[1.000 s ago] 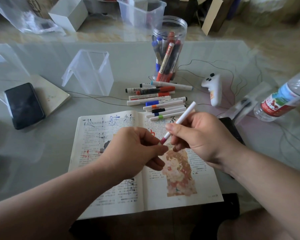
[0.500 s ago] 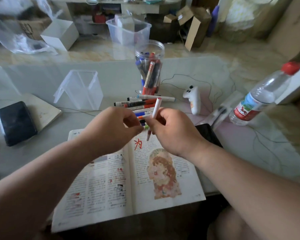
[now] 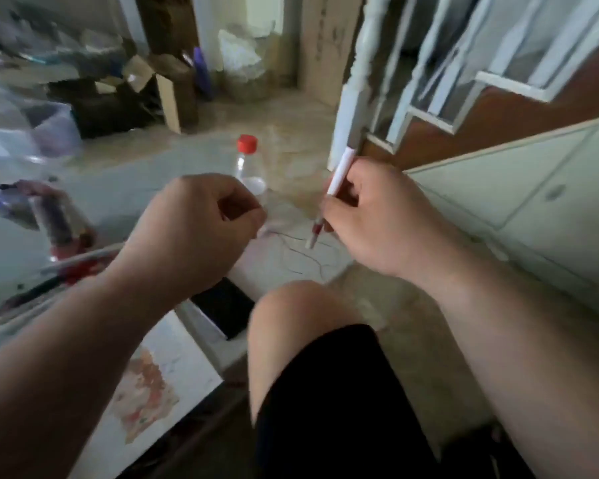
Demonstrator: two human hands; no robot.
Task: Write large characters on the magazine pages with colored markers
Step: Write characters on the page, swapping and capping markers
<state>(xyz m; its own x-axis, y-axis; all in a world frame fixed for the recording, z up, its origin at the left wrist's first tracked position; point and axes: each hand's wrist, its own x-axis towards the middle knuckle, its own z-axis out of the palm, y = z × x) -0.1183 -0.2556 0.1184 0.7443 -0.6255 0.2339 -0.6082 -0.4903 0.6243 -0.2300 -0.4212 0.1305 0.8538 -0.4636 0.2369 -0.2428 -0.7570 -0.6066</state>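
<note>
Your right hand (image 3: pixel 370 216) pinches the marker (image 3: pixel 332 191) mid-barrel; your left hand (image 3: pixel 191 229) is curled, contents hidden. The marker looks light, stiff and slick, so grip nearer the tip.

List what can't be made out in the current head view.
- Magazine: only one corner shows; the left arm and the frame edge cover the rest, so no writing is visible.
- Left hand: closed, contents hidden by its fingers.
- Marker in the right hand: tip blurred.
- Marker jar: motion-blurred.
</note>
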